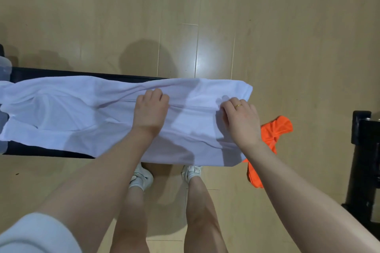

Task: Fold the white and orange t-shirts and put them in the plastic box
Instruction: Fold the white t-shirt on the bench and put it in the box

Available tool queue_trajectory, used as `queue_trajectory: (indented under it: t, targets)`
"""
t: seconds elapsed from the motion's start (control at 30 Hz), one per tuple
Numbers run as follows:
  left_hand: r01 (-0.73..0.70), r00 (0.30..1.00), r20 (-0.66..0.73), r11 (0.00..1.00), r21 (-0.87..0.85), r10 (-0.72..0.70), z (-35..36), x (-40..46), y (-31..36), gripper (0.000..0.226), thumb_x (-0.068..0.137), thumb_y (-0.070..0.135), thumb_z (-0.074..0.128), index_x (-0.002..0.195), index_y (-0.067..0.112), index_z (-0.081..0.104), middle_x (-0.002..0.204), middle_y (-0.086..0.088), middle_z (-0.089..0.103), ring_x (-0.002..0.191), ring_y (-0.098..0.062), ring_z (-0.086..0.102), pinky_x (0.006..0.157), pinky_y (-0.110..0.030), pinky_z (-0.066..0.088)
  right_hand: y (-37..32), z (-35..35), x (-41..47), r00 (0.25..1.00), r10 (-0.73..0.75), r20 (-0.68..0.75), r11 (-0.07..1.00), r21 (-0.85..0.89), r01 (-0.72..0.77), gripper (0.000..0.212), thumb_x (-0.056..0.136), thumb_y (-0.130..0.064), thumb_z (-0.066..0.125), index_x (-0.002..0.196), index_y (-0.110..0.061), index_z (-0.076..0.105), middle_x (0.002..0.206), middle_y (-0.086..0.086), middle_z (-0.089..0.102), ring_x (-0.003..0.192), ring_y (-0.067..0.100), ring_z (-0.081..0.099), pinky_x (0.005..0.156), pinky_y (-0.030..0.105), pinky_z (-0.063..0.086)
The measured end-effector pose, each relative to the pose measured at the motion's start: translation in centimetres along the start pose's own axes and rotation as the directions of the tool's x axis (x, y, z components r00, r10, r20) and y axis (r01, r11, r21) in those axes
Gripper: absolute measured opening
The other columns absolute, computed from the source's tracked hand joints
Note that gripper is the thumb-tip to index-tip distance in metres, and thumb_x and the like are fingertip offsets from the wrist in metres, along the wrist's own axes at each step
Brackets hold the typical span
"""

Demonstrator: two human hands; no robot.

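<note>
Pale sleeve [35, 232] nearest at bottom left, plastic box [4, 68] at far left edge, white t-shirt [82, 113] spread along black bench [41, 73], left hand [151, 109] and ringed right hand [240, 119] both pinching its middle fold, orange t-shirt [275, 131] hanging off right end, white sneakers [141, 178] on wood floor [205, 6].

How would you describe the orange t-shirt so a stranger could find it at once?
Start at the dark bench and follow the spread white t-shirt to its right end. There, past the right hand, the orange t-shirt hangs crumpled off the bench end. It is the only bright-coloured cloth in view.
</note>
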State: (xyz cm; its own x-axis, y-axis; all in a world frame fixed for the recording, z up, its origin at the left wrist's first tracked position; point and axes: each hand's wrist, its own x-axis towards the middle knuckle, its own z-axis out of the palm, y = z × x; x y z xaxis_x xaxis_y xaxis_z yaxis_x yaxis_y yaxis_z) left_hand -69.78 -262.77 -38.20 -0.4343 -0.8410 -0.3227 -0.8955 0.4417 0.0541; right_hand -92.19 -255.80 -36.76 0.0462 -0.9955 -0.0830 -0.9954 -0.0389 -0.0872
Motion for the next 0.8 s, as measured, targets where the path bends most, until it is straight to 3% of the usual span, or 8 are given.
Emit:
queue_trajectory:
  t: [0.1,0.2,0.27,0.4,0.5,0.6,0.7,0.8]
  targets:
    - [-0.041,0.999,-0.026,0.999,-0.03,0.04,-1.2,-0.3,0.1,0.019,0.066,0.004,0.071,0.069,0.012,0.053,0.067,-0.008,0.054,0.061,-0.028,0.053,0.055,-0.03,0.035,1.1,-0.8,-2.0,0.998,0.041,-0.051,0.993,0.114,-0.035,0.012,0.074,-0.005,0.056,0.084,-0.011,0.059,0.078,0.008,0.061,0.065,0.029,0.055,0.062,0.031,0.024]
    - [-0.184,0.982,-0.067,0.977,-0.104,0.178,-1.2,-2.1,-0.3,0.006,0.075,0.012,0.052,0.07,0.012,0.052,0.066,-0.007,0.052,0.058,-0.028,0.052,0.056,-0.031,0.032,1.4,-0.6,-3.7,0.988,0.087,0.127,0.994,0.057,-0.095,0.029,0.056,0.005,0.071,0.078,-0.01,0.06,0.076,0.009,0.06,0.064,0.03,0.056,0.057,0.032,0.037]
    - [-0.199,0.98,-0.045,0.967,-0.16,0.194,-0.6,-3.3,-1.1,0.014,0.079,0.017,0.043,0.071,0.011,0.053,0.066,-0.007,0.052,0.057,-0.029,0.052,0.055,-0.032,0.032,0.4,-0.5,-3.9,0.962,0.137,0.236,0.99,-0.041,-0.131,0.02,0.053,0.002,0.066,0.069,-0.009,0.061,0.071,0.009,0.06,0.061,0.03,0.056,0.052,0.031,0.04]
    - [0.022,0.993,-0.098,0.929,-0.37,-0.062,-0.7,-3.7,-3.6,0.02,0.087,0.012,0.04,0.088,0.005,0.059,0.082,-0.014,0.058,0.068,-0.035,0.055,0.058,-0.041,0.045,-3.5,-1.1,-1.6,0.969,0.145,0.202,0.987,0.046,-0.157,0.029,0.064,-0.019,0.035,0.071,-0.009,0.062,0.072,0.009,0.06,0.06,0.03,0.055,0.049,0.029,0.039]
    - [0.211,0.967,-0.047,0.891,-0.401,-0.25,-1.6,-2.7,-6.3,0.027,0.091,0.003,0.043,0.116,0.006,0.055,0.124,-0.015,0.053,0.101,-0.036,0.054,0.08,-0.044,0.045,-8.0,-1.5,1.5,0.984,0.01,0.181,0.98,0.196,-0.046,0.026,0.071,-0.013,0.039,0.08,-0.006,0.062,0.079,0.013,0.059,0.062,0.033,0.056,0.049,0.028,0.033]
    - [0.287,0.956,0.042,0.904,-0.318,-0.289,-1.5,-1.5,-10.0,0.042,0.089,0.0,0.043,0.128,0.014,0.041,0.145,-0.005,0.031,0.105,-0.034,0.049,0.072,-0.041,0.044,-11.5,-0.5,4.5,0.957,-0.004,0.289,0.96,0.269,-0.078,0.028,0.076,0.001,0.049,0.102,-0.004,0.054,0.109,0.015,0.051,0.08,0.036,0.052,0.054,0.032,0.031]
    - [0.313,0.948,0.14,0.922,-0.229,-0.287,-0.9,-0.1,-12.9,0.044,0.088,-0.001,0.045,0.13,0.012,0.039,0.142,-0.008,0.032,0.093,-0.037,0.054,0.062,-0.04,0.04,-12.3,-0.2,6.7,0.942,0.127,0.31,0.925,0.306,-0.225,0.033,0.08,0.001,0.046,0.111,-0.01,0.047,0.126,0.009,0.04,0.077,0.034,0.048,0.054,0.033,0.035]
    - [0.26,0.964,0.104,0.946,-0.196,-0.244,-0.9,0.5,-13.5,0.014,0.09,0.0,0.045,0.103,0.004,0.047,0.112,-0.016,0.044,0.076,-0.037,0.051,0.053,-0.039,0.035,-10.5,0.0,7.3,0.899,0.255,0.356,0.902,0.246,-0.354,0.03,0.087,-0.004,0.043,0.115,-0.01,0.051,0.128,0.008,0.041,0.07,0.033,0.047,0.056,0.033,0.036]
